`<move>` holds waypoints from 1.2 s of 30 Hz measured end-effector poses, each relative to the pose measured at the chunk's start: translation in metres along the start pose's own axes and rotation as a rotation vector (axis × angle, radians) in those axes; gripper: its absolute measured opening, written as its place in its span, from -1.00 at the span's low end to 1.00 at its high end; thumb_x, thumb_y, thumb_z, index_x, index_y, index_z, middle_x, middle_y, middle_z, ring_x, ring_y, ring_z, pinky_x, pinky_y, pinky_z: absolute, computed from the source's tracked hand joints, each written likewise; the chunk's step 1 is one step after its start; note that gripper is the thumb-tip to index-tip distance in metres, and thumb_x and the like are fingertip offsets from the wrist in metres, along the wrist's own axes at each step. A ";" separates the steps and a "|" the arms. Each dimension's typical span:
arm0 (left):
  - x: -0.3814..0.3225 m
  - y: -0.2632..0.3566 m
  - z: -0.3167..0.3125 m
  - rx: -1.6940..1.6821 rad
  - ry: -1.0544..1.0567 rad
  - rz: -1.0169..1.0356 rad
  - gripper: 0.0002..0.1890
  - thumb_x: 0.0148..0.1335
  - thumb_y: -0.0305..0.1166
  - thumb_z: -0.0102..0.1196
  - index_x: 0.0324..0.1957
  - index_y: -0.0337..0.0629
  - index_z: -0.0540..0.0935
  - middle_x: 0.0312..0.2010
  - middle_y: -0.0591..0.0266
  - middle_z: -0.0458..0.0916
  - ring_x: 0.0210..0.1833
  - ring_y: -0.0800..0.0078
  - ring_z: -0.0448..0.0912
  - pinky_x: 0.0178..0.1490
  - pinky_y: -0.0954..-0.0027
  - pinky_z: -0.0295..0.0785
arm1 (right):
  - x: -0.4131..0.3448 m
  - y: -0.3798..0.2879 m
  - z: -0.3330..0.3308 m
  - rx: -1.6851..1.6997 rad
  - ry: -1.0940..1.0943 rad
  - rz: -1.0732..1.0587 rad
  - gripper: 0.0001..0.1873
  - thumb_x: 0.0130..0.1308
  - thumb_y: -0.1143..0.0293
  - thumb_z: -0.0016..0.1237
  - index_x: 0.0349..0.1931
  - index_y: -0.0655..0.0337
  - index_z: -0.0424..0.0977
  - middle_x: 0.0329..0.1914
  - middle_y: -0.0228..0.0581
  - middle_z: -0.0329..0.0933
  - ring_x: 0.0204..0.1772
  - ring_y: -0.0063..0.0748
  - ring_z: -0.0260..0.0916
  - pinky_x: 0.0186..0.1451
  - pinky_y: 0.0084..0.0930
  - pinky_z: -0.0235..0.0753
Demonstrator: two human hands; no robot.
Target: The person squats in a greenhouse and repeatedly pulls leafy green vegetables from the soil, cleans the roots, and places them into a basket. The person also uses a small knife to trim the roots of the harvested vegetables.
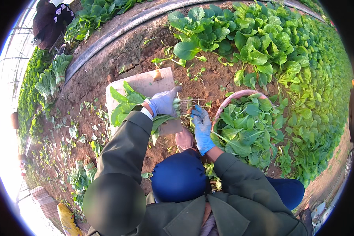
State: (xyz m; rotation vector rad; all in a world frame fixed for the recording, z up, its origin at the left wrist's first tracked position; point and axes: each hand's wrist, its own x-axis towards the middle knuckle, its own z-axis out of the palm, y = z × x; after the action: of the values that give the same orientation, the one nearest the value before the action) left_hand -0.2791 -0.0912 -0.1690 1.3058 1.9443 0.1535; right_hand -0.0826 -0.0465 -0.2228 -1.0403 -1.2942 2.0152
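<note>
My left hand, in a pale glove, grips a bunch of leafy greens lying across a light-coloured board. The leaves spread to the left, while the pale stems and thin roots stick out to the right of my fist. Close to those root ends is my right hand in a blue, soil-marked glove. Its fingers are bent; whether they pinch any roots is unclear. Just right of it, a basket with a pink rim is heaped with loose greens.
Growing greens fill the bed at the back and right. Tied bunches lie at the far left, others nearer on the soil. A pale strip crosses behind. A person is at upper left. A yellow sack lies lower left.
</note>
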 end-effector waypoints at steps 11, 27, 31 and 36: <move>0.008 -0.007 0.004 -0.019 0.011 -0.055 0.23 -0.22 -0.20 0.35 0.38 -0.40 -0.22 -0.20 -0.19 0.56 -0.10 -0.02 0.56 0.04 0.21 0.43 | 0.056 0.018 0.055 -0.495 -0.124 -0.704 -0.76 0.31 0.34 -0.13 -0.10 0.26 0.38 -0.12 0.00 0.42 -0.09 0.06 0.40 -0.02 -0.19 0.41; -0.050 0.040 0.000 0.655 0.301 -0.081 -0.21 0.01 -0.22 0.13 0.29 -0.31 0.19 0.03 -0.10 0.44 0.23 0.02 0.34 0.30 -0.07 0.12 | 0.067 0.043 0.058 -0.622 -0.060 -0.640 -0.80 0.34 0.32 -0.13 -0.13 0.19 0.43 -0.22 -0.08 0.42 -0.19 0.00 0.43 -0.16 -0.20 0.45; -0.085 0.055 0.038 0.712 0.441 0.040 -0.36 0.08 -0.28 0.05 0.24 -0.29 0.32 0.21 0.02 0.33 0.37 0.10 0.20 0.41 -0.08 -0.05 | 0.072 0.042 0.059 -0.518 -0.045 -0.683 -0.82 0.32 0.34 -0.10 -0.16 0.20 0.44 -0.26 -0.08 0.43 -0.23 0.00 0.44 -0.19 -0.22 0.46; -0.064 0.010 0.032 0.643 0.455 -0.001 -0.30 0.16 -0.18 0.05 0.33 -0.17 0.20 0.31 0.07 0.23 0.43 0.12 0.07 0.45 -0.08 -0.20 | 0.073 0.047 0.064 -0.598 0.026 -0.648 -0.81 0.32 0.32 -0.07 -0.18 0.22 0.46 -0.26 -0.07 0.47 -0.23 -0.01 0.47 -0.17 -0.25 0.48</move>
State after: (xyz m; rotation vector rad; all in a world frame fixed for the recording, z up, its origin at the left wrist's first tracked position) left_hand -0.2397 -0.1495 -0.1520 1.7943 2.5025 -0.2168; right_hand -0.1778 -0.0437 -0.2736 -0.7266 -1.9680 1.1521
